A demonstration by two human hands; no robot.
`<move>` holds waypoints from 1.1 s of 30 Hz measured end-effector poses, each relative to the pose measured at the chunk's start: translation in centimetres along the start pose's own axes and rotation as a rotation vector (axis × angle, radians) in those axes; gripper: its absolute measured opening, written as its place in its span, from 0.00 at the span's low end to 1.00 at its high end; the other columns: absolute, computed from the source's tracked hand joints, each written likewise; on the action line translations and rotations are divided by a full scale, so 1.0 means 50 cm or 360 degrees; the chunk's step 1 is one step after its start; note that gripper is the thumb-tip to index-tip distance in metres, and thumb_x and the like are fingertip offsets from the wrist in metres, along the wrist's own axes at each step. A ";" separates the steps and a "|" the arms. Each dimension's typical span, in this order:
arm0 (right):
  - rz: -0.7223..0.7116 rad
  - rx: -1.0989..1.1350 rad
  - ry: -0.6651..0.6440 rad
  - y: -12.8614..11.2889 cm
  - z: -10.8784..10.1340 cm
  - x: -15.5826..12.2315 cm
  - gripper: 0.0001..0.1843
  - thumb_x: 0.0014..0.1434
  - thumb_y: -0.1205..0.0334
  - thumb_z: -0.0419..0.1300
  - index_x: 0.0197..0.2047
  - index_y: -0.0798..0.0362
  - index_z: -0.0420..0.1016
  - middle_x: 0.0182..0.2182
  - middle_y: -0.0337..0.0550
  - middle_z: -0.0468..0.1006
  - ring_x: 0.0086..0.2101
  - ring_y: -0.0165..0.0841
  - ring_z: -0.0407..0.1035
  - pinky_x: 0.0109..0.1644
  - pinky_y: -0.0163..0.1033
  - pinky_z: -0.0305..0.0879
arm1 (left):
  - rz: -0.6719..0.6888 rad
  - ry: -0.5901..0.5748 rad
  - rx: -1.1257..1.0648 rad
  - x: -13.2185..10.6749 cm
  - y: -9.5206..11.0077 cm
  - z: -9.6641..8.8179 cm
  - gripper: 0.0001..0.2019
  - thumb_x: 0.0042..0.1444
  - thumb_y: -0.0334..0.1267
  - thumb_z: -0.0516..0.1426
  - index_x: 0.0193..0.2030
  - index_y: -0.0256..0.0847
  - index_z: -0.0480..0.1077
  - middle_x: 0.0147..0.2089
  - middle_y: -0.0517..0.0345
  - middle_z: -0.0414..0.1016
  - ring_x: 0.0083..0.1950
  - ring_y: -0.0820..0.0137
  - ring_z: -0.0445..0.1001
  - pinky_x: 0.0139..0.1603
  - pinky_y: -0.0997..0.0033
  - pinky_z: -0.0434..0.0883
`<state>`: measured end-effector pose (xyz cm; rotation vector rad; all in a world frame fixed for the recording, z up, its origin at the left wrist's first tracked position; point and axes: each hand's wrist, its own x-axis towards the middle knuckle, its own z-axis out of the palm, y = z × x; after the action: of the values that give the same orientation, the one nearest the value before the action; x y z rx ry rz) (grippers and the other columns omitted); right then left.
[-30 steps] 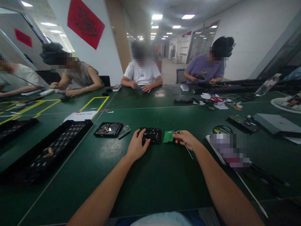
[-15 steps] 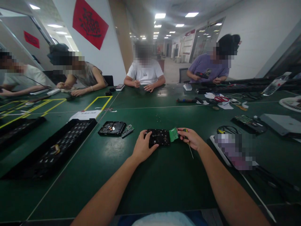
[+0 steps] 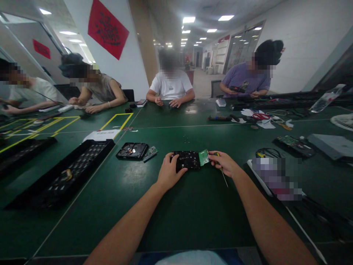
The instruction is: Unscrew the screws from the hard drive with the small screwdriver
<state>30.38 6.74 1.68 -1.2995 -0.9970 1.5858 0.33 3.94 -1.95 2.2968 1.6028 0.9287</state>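
My left hand (image 3: 170, 170) is closed around the left end of a black hard drive (image 3: 190, 160), which lies on the green tabletop. Between the fingertips of my right hand (image 3: 224, 163) is a green circuit board (image 3: 204, 157), at the right end of the drive; whether the two still touch is hard to tell. The same hand also keeps a thin screwdriver (image 3: 224, 177), its yellow-and-black handle in the fingers and its shaft pointing down toward me. Several tiny screws (image 3: 186, 139) lie beyond the drive.
Another hard drive (image 3: 131, 151) and a loose circuit board (image 3: 150, 153) lie to the left, near a long black tray (image 3: 63, 173). On the right are a further drive (image 3: 293, 146), a grey box (image 3: 329, 145) and cables. Several people sit across the table.
The surroundings have shifted slightly rightward in the picture. Both hands keep the same hold on the drive, the circuit board and the screwdriver.
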 end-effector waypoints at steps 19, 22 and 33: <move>-0.0043 0.0232 0.0056 0.000 -0.010 0.016 0.08 0.55 0.69 0.67 0.40 0.57 0.76 0.31 0.42 0.73 0.24 0.24 0.64 0.16 0.25 0.47 | -0.0021 -0.0013 -0.0052 0.000 -0.003 -0.002 0.31 0.61 0.54 0.61 0.67 0.46 0.63 0.68 0.43 0.57 0.69 0.48 0.63 0.68 0.42 0.68; -0.0067 0.0287 0.0063 -0.003 -0.011 0.014 0.09 0.54 0.70 0.67 0.40 0.57 0.76 0.31 0.42 0.73 0.24 0.24 0.64 0.15 0.25 0.47 | -0.0035 -0.0013 -0.0051 0.001 -0.002 -0.003 0.30 0.61 0.54 0.61 0.67 0.45 0.63 0.68 0.43 0.57 0.69 0.48 0.63 0.69 0.42 0.67; -0.0027 0.0318 0.0036 -0.006 -0.002 0.008 0.19 0.55 0.71 0.68 0.50 0.54 0.74 0.32 0.42 0.73 0.25 0.25 0.65 0.15 0.25 0.49 | -0.0009 -0.0017 -0.0076 0.000 0.011 -0.018 0.30 0.61 0.51 0.61 0.67 0.46 0.62 0.70 0.44 0.56 0.70 0.49 0.64 0.69 0.44 0.68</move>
<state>30.49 7.20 1.80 -1.1661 -0.8112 1.6102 0.22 3.54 -0.96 2.2606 1.5651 0.9413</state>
